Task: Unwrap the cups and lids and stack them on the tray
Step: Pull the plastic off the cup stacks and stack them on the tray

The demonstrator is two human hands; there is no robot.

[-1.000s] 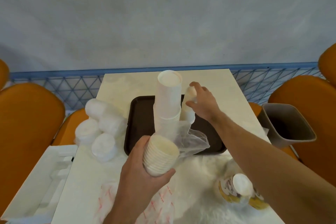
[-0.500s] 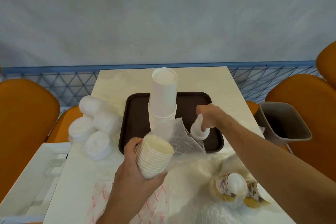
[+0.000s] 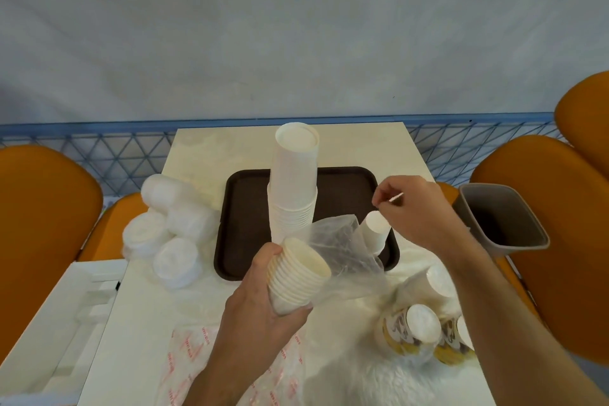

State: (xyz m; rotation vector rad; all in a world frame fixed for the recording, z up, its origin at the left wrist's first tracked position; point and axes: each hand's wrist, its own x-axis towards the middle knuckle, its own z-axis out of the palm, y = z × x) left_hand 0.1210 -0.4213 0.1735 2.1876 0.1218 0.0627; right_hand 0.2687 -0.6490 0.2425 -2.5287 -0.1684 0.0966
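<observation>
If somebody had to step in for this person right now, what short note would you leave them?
Left hand: grip round a short stack of cups, clear wrapper trailing from it.
Right hand: fingers pinched above the tray's right side; what they hold is too small to tell.
Done: tall stack of cups and a small cup stand upside down on the brown tray.
Left: put the held cups on the tray, then unwrap the bagged lids left of the tray and the printed cups at the near right.
</observation>
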